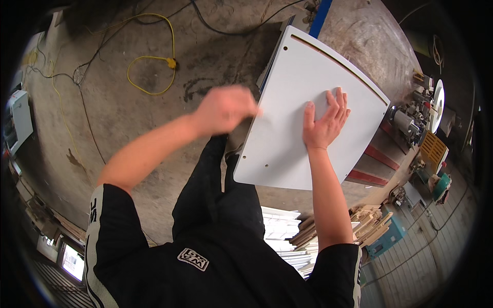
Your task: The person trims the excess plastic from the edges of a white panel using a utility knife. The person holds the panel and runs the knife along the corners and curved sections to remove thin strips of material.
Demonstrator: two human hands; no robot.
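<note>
A white panel (292, 87) with a curved far edge lies in front of me. A long slot runs along that curved edge, and small round holes sit near its corners and sides. My right hand (325, 126) rests on the panel's face, palm down, fingers spread, holding nothing. At the panel's left edge is my left hand (226, 109), blurred by motion. Its fingers look curled closed, with the fingertips at or just beside the edge. Whatever they may hold is hidden by the blur.
A yellow cord (173, 43) and dark cables lie on the concrete floor at the far left. White strips (280, 226) and wooden strips (372, 226) are stacked near my right side. Machinery (411, 120) stands to the right, past red bars (381, 156).
</note>
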